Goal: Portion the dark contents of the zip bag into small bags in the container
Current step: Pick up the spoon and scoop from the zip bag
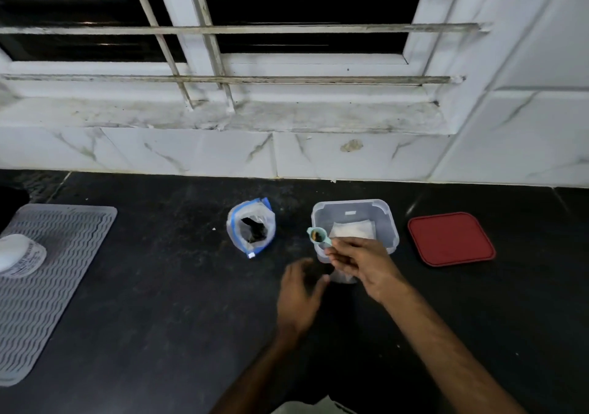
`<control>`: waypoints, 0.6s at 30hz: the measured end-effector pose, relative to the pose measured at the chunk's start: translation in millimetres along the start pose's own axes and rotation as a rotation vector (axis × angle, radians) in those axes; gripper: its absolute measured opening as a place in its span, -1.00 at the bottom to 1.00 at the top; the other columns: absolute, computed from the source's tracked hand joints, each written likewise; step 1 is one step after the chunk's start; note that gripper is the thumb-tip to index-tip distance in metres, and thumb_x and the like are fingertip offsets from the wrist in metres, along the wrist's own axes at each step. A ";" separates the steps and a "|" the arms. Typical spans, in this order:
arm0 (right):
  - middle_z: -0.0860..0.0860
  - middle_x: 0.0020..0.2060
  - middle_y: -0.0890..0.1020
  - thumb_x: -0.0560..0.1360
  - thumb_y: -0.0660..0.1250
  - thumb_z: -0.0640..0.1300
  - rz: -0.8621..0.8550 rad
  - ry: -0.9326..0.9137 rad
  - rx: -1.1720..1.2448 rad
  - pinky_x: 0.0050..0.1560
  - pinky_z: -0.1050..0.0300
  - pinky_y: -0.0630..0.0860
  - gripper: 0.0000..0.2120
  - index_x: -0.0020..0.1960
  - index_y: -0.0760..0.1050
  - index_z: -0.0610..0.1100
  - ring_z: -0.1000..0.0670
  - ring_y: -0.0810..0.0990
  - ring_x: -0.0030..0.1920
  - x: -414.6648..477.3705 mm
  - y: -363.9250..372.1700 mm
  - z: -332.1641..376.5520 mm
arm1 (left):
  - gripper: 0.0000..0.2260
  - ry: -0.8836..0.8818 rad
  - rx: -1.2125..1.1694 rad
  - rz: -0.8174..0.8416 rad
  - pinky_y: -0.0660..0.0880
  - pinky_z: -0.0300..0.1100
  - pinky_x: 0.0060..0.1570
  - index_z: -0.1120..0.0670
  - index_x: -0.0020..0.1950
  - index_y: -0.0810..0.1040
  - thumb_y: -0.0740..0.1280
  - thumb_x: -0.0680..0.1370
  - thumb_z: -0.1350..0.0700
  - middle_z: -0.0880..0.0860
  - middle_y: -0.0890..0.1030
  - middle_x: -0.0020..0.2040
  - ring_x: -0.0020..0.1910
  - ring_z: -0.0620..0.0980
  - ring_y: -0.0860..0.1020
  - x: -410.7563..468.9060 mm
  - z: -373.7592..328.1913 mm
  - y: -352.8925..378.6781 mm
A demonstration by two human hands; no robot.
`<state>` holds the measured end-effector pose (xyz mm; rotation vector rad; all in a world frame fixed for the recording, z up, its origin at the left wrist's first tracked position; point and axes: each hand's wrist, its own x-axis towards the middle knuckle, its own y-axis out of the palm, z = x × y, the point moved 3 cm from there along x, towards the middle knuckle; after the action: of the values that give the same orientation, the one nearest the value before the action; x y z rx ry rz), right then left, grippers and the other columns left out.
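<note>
Two hands: both reach in from 6 o'clock over a dark counter (143,286).
Right hand (360,260): fingers and thumb curled and pinched on the handle of a small teal spoon (317,236).
Spoon: its bowl points toward 10 o'clock from the hand, faces up and holds a dark brownish load; it hangs over the container's 7 o'clock corner.
Left hand (299,299): blurred, at 8 o'clock of the right hand, palm down above the counter, fingers loosely spread with the thumb out toward 3 o'clock, holding nothing.
Clear plastic (342,276): a bit shows just below the right hand at its 6 o'clock; too hidden to tell what it is.
Container (350,204): clear, square, lidless, standing on the counter at 12 o'clock of the right hand.
Small bags (352,230): a flat whitish stack lying on the container's floor.
Zip bag (251,227): at 9 o'clock of the container and apart from it, standing upright with its blue-edged mouth wide open.
Dark contents (255,230): a black heap low inside the zip bag.
Lid (451,238): red, square, flat on the counter at 3 o'clock of the container, not touching it.
Mat (41,302): grey, ribbed, far off at 9 o'clock on the counter's edge.
White object (16,255): round, on the mat's 10 o'clock part; unclear what it is.
Window ledge (223,117): white marble with bars, along the wall at 12 o'clock.
</note>
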<state>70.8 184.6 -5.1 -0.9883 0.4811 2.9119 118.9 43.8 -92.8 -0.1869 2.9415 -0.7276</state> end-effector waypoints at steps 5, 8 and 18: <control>-0.17 -0.25 0.70 0.51 0.36 -0.29 -0.080 -0.041 -0.132 -0.27 0.23 0.62 -0.91 -0.02 0.60 -0.30 0.02 0.67 -0.30 -8.7 -67.0 3.6 | -0.52 -0.099 0.069 0.086 0.49 -0.14 0.17 0.03 0.30 0.47 0.45 0.45 -0.12 -0.03 0.46 0.21 0.18 -0.08 0.47 -2.5 -9.7 60.2; -0.18 -0.27 0.68 0.54 0.33 -0.30 -0.101 -0.075 -0.253 -0.31 0.25 0.61 -0.92 -0.02 0.58 -0.31 0.00 0.63 -0.33 -5.4 -85.4 1.0 | -0.57 -0.132 0.056 0.040 0.49 -0.12 0.14 0.04 0.27 0.48 0.45 0.46 -0.05 0.00 0.49 0.19 0.15 -0.02 0.51 -1.6 -8.2 74.1; 0.05 -0.30 0.70 0.43 0.45 -0.26 -0.116 -0.379 -0.875 -0.18 0.08 0.65 -0.93 -0.17 0.67 -0.11 0.09 0.64 -0.36 14.7 -99.8 -23.1 | -0.58 -0.088 -0.003 0.053 0.54 -0.09 0.16 -0.08 0.30 0.46 0.45 0.47 0.05 -0.09 0.49 0.17 0.11 -0.16 0.53 -11.2 -4.0 80.4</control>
<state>85.2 271.7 -59.2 -0.4057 -0.8927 3.0691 121.8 117.8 -126.2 -0.1369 2.8532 -0.6896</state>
